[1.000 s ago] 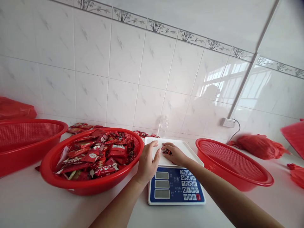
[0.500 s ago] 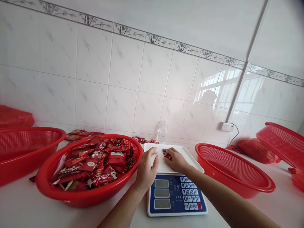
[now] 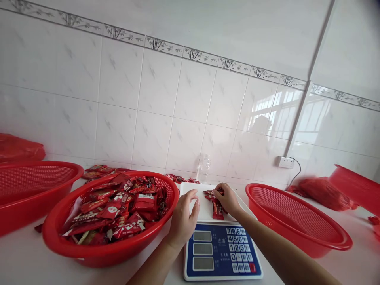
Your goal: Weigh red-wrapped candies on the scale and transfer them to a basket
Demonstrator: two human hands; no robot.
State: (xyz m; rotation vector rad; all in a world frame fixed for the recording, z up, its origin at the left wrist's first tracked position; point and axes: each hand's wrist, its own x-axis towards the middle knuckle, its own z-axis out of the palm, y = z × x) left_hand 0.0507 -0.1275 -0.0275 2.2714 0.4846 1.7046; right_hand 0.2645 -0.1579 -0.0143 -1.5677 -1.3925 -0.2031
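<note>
A white weighing scale (image 3: 220, 267) with a blue keypad and display panel stands in front of me, its white tray (image 3: 205, 213) at the far side. Several small red packets (image 3: 217, 211) with printed wrappers lie on that tray. Over them is my right hand (image 3: 228, 200), its fingers bent and closed at the upper packets; the fingertips are partly hidden. My left hand (image 3: 184, 213) hovers at the tray's left edge, thumb and fingers apart, holding nothing. To its left sits a red plastic basket (image 3: 118, 257) heaped with mixed red packets (image 3: 118, 209).
Another red basket (image 3: 297, 213) stands right of the scale, and one more (image 3: 32, 190) at the far left. Red bags (image 3: 325, 193) lie at the right near a wall socket (image 3: 285, 162). A clear bottle (image 3: 204, 164) and loose packets (image 3: 99, 171) are along the tiled wall.
My right hand has shifted slightly right, and more red packets show on the tray beneath it. My left hand stays at the tray's left edge. The view has tilted slightly upward.
</note>
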